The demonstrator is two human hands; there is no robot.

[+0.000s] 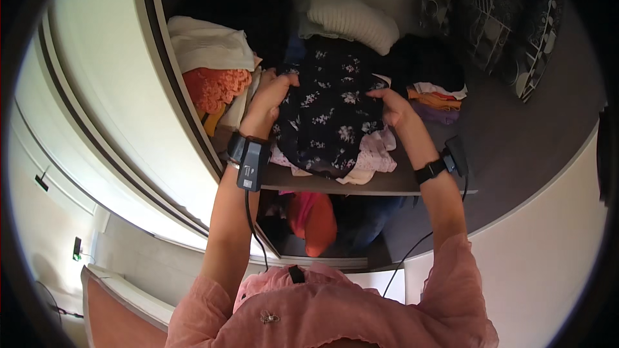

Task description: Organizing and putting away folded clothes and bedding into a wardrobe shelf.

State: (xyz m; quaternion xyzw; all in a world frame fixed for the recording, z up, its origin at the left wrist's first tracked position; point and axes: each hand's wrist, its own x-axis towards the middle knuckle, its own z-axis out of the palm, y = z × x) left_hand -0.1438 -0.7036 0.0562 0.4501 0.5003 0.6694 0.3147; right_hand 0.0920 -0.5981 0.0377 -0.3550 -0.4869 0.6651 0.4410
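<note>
A folded black garment with a pale floral print [333, 106] lies on top of a stack of clothes on the wardrobe shelf. My left hand [274, 89] grips its left side, thumb on the cloth and the other fingers mostly hidden. At the opposite side my right hand [394, 106] grips it the same way, fingers tucked beneath the fabric. Below it, pink printed cloth [379, 150] and a cream piece [358, 176] stick out toward the shelf's front edge.
White cloth [213, 43] tops a pile with an orange lacy garment [213, 88] at left. A white ribbed knit [353, 19] lies behind. Folded clothes [437, 101] sit at right, under hanging patterned fabric [493, 24]. Sliding doors [101, 58] flank the left; orange cloth [319, 227] hangs below the shelf [411, 184].
</note>
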